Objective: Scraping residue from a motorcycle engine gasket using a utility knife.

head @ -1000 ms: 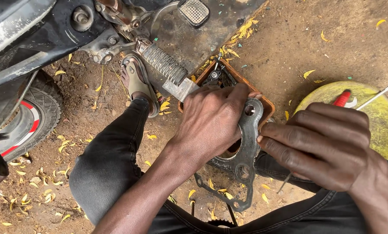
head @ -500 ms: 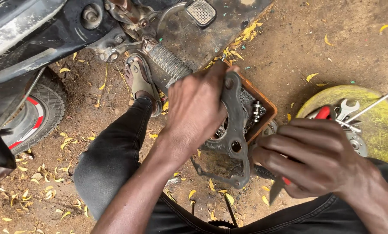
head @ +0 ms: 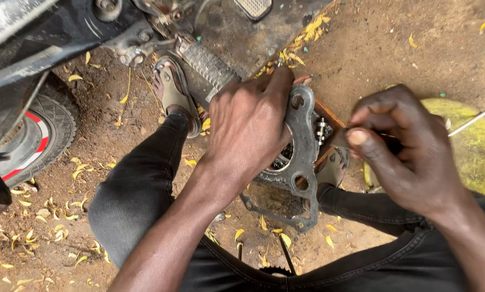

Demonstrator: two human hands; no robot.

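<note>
The grey metal engine part [head: 299, 146] sits at the centre of the frame, held on edge and tilted. It is a flat, grimy casting (oil-stained along its face) with round holes near its top and bottom and a large opening in the middle, partly hidden. A thin gasket [head: 286, 213] hangs from its lower edge, just above the dirt.

A motorcycle tyre [head: 42, 135], footpeg [head: 207, 64] and yellow lid [head: 472, 146] on leaf-strewn dirt [head: 394, 48].
</note>
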